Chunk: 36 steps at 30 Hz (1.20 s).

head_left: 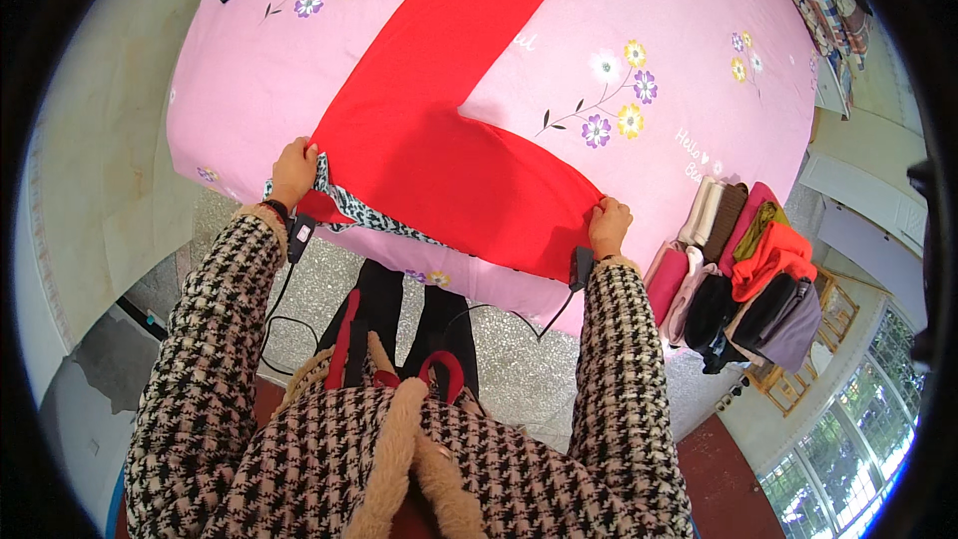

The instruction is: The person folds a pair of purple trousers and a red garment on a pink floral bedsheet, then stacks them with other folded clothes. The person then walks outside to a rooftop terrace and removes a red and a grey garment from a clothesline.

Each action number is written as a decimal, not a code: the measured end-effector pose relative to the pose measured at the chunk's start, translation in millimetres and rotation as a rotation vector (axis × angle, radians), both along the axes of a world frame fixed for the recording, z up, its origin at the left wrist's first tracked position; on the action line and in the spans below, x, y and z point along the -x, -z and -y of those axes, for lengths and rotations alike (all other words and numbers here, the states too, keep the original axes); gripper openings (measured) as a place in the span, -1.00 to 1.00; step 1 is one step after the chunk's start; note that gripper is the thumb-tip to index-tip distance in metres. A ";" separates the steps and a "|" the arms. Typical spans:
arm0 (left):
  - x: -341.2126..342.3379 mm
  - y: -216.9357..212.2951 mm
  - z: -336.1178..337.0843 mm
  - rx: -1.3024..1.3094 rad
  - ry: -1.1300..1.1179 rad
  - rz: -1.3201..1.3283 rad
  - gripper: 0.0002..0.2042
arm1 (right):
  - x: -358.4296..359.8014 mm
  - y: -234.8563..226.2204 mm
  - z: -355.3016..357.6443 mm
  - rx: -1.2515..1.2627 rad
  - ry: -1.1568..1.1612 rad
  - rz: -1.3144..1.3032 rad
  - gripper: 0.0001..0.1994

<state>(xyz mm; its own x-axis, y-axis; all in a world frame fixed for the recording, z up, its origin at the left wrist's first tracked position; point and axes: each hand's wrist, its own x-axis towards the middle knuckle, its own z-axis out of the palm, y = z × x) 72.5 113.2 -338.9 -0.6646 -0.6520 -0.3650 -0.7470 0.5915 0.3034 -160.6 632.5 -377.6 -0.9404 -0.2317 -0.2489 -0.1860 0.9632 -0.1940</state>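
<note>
Gripping the waistband end of the red trousers [439,140], the left hand [292,172] and right hand [609,227] each pinched a corner, fingers closed on the cloth; the trousers lay spread on the pink flowered bedsheet [679,30], near the bed's edge, folded clothes [738,269] piled to the right

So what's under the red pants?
The red pants lie spread on a pink flowered bedsheet. A black-and-white patterned cloth peeks out beneath the waist by the left hand. How far it reaches underneath is covered.
</note>
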 end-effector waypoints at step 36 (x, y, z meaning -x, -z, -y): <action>-12.1 16.9 -27.8 -0.762 -0.264 -0.250 -0.75 | 261.4 -72.5 359.8 1.542 0.361 1.012 -0.72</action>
<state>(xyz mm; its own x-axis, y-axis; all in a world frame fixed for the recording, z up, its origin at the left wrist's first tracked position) 84.6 141.1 -355.8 -0.6448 -0.4324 -0.6303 -0.6898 -0.0262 0.7236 -422.1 272.8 -305.1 -0.6390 -0.6147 -0.4623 0.6840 -0.1794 -0.7070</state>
